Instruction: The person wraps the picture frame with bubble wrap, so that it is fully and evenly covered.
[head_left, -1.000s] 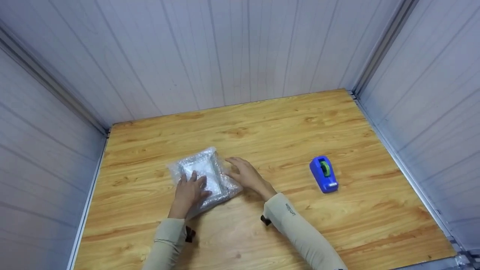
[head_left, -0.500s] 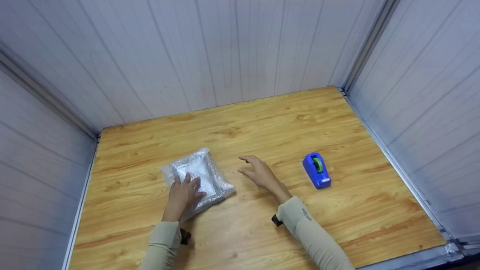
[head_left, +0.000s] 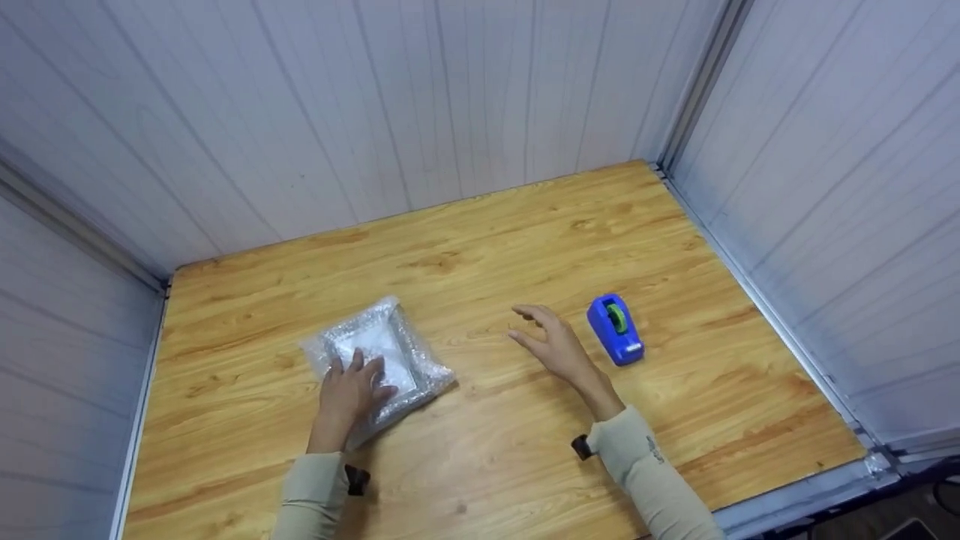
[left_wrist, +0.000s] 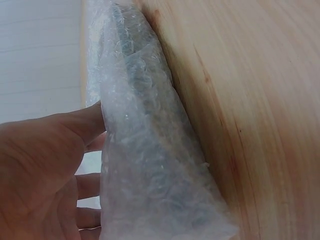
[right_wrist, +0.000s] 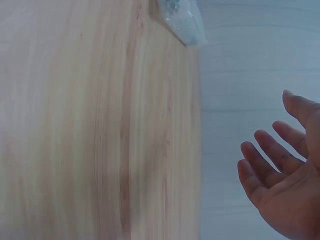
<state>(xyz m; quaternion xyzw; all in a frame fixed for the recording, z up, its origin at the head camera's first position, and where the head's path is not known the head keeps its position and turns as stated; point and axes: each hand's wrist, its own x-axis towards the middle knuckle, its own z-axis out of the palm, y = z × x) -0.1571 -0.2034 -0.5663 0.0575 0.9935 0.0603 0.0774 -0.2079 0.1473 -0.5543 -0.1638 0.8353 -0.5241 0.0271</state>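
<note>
A flat rectangular object wrapped in clear bubble wrap [head_left: 427,369] lies on the wooden table, left of the middle in the head view. What is inside looks like a silvery frame, blurred by the wrap. My left hand [head_left: 346,394] rests on top of it with spread fingers. In the left wrist view the bubble wrap's folded side [left_wrist: 150,150] stands close beside the palm and fingers. My right hand [head_left: 559,349] is held above the table with nothing in it, its fingers loosely bent. Just right of it stands a blue tape dispenser [head_left: 615,330] with a green roll.
The wooden table [head_left: 480,480] has pale panel walls [head_left: 450,97] at its back and both sides. A metal rail [head_left: 757,289] runs along the right edge. Small black cameras sit at both wrists.
My right hand has left the bubble wrap's right edge and moved right, close to the tape dispenser. The left hand stays on the wrapped object. The head view has shifted slightly.
</note>
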